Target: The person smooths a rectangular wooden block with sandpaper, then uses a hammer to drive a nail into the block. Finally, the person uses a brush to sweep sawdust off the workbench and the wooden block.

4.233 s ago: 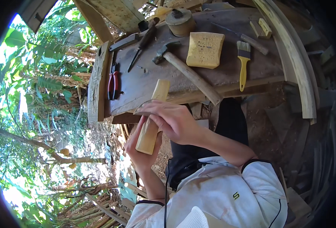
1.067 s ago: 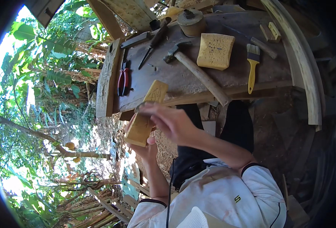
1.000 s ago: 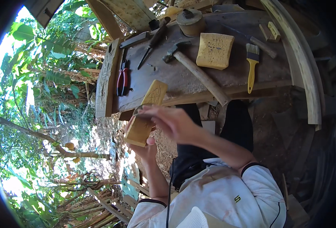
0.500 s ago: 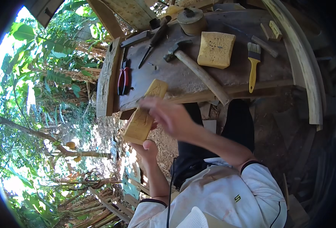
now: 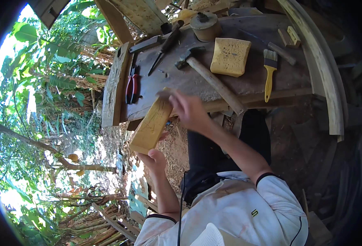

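Note:
My left hand [image 5: 155, 160] grips the near end of a long yellow wooden block [image 5: 151, 125] with dark lines on its upper face. The block is held tilted in front of the bench's near edge, its far end pointing up toward the bench. Pressed to that far end is a small brown flat piece [image 5: 163, 94], too blurred to name exactly. The fingers of my right hand [image 5: 191, 111] are closed on this piece. Parts of my left fingers are hidden beneath the block.
On the bench [image 5: 181, 84] lie red-handled pliers [image 5: 132, 88], a chisel-like tool [image 5: 164, 48], a hammer [image 5: 213, 82], a second yellow block [image 5: 230, 57] and a yellow-handled brush [image 5: 269, 76]. A round container [image 5: 205, 27] stands behind. A curved wooden beam [image 5: 324, 69] borders the right.
My right hand has slid the small brown piece from the block's middle up to its far end. My left hand still holds the block, with its lined face more exposed.

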{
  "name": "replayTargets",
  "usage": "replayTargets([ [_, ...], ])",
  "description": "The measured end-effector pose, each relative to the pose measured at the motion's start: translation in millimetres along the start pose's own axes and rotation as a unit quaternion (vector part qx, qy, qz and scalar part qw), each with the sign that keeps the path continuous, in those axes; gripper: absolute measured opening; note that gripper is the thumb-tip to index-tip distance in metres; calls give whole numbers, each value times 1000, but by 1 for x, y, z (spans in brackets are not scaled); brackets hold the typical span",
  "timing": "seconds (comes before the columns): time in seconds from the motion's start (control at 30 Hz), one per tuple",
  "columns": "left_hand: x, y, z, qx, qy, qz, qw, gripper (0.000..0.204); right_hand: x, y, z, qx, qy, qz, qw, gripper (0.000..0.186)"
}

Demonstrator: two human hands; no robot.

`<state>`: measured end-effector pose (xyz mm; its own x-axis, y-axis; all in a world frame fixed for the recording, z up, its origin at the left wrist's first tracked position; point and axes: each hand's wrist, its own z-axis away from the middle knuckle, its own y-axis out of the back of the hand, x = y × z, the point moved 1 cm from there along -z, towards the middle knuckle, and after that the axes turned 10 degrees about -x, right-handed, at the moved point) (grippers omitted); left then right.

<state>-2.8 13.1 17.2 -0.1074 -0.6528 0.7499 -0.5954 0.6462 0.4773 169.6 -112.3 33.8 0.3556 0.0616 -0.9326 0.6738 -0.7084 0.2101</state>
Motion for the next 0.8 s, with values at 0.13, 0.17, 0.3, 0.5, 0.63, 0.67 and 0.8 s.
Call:
replayTargets([
  [0.13, -24, 5, 13, 31, 6, -42, 999, 82, -34, -27, 19, 21, 174, 14, 984, 27],
  [0.17, -26, 4, 15, 51, 7, -48, 998, 80, -47, -33, 27, 28, 272, 1, 962, 27],
  [0.3, -24, 1, 18, 76, 8, -32, 997, 80, -3, -21, 16, 15, 110, -17, 994, 32],
  [0.5, -26, 12, 18, 11, -29, -50, 998, 89, -41, -39, 31, 19, 229, 23, 973, 32],
  [0.63, 5, -2, 1, 14, 21, 70, 997, 97, 3, -16, 4, 48, 112, 63, 991, 32],
  [0.67, 5, -2, -2, -6, 15, 83, 996, 98, 3, -10, 1, 43, 61, 67, 995, 31],
  [0.8, -11, 3, 7, 50, -31, -1, 998, 98, -37, -34, 21, 91, 246, 41, 964, 30],
])
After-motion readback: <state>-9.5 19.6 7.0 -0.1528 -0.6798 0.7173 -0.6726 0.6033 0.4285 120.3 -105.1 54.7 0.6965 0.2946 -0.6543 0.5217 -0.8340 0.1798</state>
